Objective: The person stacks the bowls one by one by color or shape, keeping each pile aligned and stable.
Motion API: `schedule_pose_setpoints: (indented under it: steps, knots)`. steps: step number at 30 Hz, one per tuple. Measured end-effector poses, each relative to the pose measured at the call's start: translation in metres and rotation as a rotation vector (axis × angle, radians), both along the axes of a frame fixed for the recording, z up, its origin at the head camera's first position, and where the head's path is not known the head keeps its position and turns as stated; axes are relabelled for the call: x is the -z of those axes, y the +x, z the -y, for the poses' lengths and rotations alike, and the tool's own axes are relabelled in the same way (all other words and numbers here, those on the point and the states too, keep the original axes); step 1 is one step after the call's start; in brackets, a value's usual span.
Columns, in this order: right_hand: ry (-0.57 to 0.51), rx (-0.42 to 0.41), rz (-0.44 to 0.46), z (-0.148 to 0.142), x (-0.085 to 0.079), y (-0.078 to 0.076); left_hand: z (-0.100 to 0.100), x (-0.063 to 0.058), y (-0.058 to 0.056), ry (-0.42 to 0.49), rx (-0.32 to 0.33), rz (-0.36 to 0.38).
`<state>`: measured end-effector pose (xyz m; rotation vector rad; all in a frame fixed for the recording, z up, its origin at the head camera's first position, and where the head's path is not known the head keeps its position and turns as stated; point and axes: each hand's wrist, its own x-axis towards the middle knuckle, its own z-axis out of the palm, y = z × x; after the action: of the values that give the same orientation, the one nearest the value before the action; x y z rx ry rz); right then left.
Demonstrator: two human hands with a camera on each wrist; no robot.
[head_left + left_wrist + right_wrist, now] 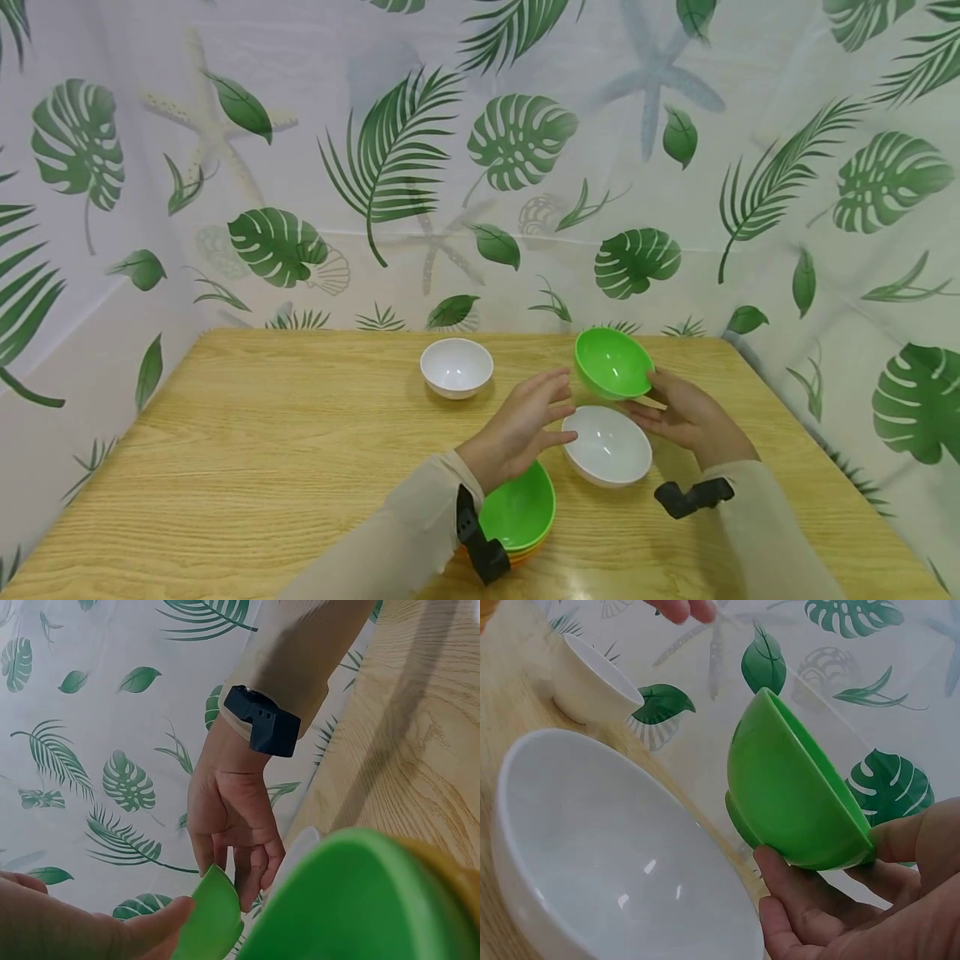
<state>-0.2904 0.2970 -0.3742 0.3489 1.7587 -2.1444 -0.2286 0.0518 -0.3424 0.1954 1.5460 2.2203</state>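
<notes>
My right hand (693, 417) pinches the right side of a small green bowl (611, 362), thumb at the rim and fingers beneath. In the right wrist view this green bowl (795, 787) is tilted and held off the table. Left of it, my left hand (513, 433) is in the air with its fingers spread and nothing in its grasp. Below both hands sits a white bowl (609, 454), its left rim partly behind the left fingers. Another green bowl (517, 508) tops a stack by the left wrist, partly hidden by the sleeve and wrist camera.
A second white bowl (456, 371) stands farther back on the wooden table (262, 467). Orange rims (528, 557) show under the stacked green bowl. Behind the table hangs a leaf-patterned cloth (420, 275), which also runs along both sides.
</notes>
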Motion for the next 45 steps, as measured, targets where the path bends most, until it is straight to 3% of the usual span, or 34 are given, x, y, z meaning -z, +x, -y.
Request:
schedule_pose_setpoints:
  steps: [5, 14, 20, 28, 36, 45]
  knots:
    - [0.064, -0.023, -0.028, 0.004, -0.004, 0.009, 0.0, -0.001, 0.001, 0.03, -0.009, 0.018]
    - [-0.012, -0.056, -0.086, 0.004, -0.012, 0.023, 0.001, 0.001, -0.002, 0.044, -0.023, 0.032]
    - [-0.007, -0.103, -0.149, 0.011, -0.019, 0.037, 0.001, 0.003, -0.003, 0.062, -0.037, 0.047]
    - [0.032, -0.171, -0.233, 0.022, -0.023, 0.05, 0.0, 0.005, -0.005, 0.083, -0.018, 0.011]
    - [0.092, -0.18, -0.29, 0.034, -0.023, 0.058, 0.001, 0.006, -0.002, 0.068, -0.082, 0.046]
    - [0.102, -0.177, -0.351, 0.043, -0.023, 0.068, 0.004, 0.012, -0.001, 0.047, -0.099, -0.005]
